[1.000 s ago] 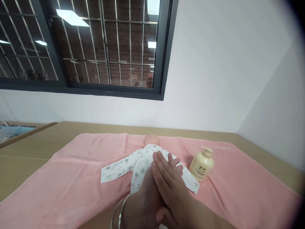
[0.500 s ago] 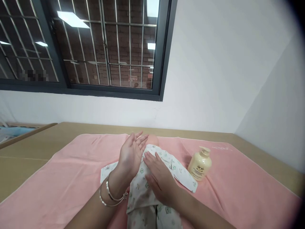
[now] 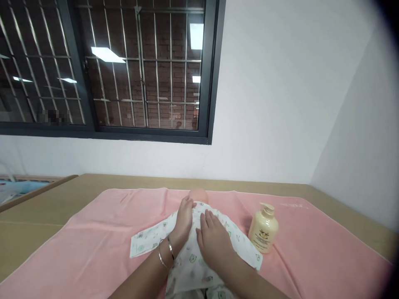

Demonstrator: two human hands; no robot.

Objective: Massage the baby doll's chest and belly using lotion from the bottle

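A doll in white printed clothes (image 3: 191, 259) lies on its back or front, I cannot tell which, on a pink towel (image 3: 99, 232). Its rounded, skin-toned head (image 3: 198, 194) points away from me. My left hand (image 3: 185, 218), two silver bracelets on its wrist, is turned edge-on over the upper part of the clothes, with fingers extended and nothing held. Beside it, my right hand (image 3: 214, 238) is flat over the chest area, fingers straight and close together. Whether either palm presses on the cloth is unclear. The doll's lower end runs out of view.
A pale yellow pump bottle (image 3: 264, 229) stands on the towel to the right, by the doll's sleeve. Under the towel is a tan table (image 3: 40, 236), backed by a white wall (image 3: 264, 104) and a dark-framed, barred window (image 3: 140, 70). Bluish items (image 3: 28, 187) lie at far left.
My left hand has turned from palm up to edge-on and come closer to the doll. My right hand has shifted slightly right. The view has tilted up a little.
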